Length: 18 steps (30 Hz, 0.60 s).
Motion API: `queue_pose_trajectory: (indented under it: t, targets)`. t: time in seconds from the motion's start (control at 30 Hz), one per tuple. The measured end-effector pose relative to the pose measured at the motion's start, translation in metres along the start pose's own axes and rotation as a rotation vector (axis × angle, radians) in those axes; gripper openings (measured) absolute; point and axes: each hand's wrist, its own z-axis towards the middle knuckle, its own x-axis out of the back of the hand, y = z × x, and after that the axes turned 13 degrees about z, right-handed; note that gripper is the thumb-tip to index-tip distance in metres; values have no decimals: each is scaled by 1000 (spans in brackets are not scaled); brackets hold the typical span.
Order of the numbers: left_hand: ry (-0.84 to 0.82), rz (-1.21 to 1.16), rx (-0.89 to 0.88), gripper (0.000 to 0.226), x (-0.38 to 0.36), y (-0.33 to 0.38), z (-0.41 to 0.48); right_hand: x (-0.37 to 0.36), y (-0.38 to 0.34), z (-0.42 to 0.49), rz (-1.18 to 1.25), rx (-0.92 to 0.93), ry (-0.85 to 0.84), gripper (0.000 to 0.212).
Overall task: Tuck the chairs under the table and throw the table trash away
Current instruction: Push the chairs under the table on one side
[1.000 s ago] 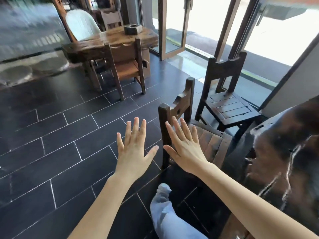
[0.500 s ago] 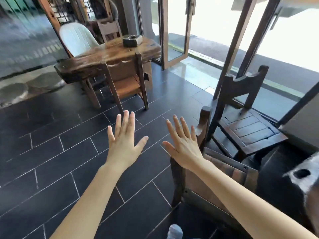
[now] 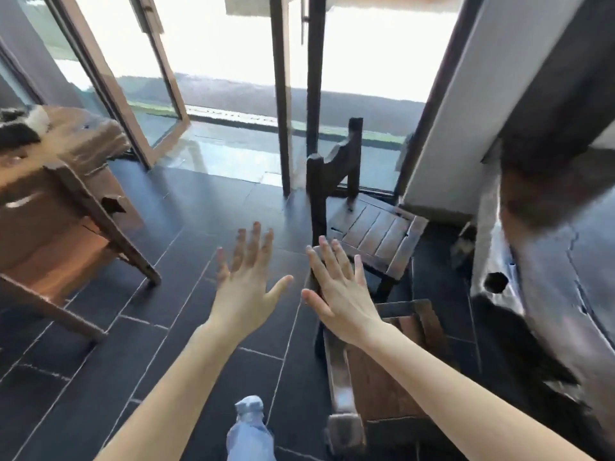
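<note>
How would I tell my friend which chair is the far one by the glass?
Find the dark table on the right, then the bright glass doors beyond it. The far chair stands before the glass. Its slatted seat shows beyond the right hand; the near chair sits under that arm.

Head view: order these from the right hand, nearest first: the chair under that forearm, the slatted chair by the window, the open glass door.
From the right hand:
1. Chair under the forearm, directly below.
2. Slatted chair, just beyond the fingertips.
3. Open glass door, far back on the left.
</note>
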Motion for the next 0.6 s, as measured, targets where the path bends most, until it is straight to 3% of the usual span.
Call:
queue_pose_trajectory:
  t: [0.13, 0.3, 0.6]
  targets:
    - [-63, -9, -249, 81, -12, -11, 76, -16, -9, 33, -8, -236, 83, 73]
    - [-118, -112, -494, 78, -21, -15, 110, -32, -30, 51, -7, -420, 203, 70]
    - [-167, -148, -757, 78, -41, 8, 110, -62, -33, 5, 4, -828, 370, 64]
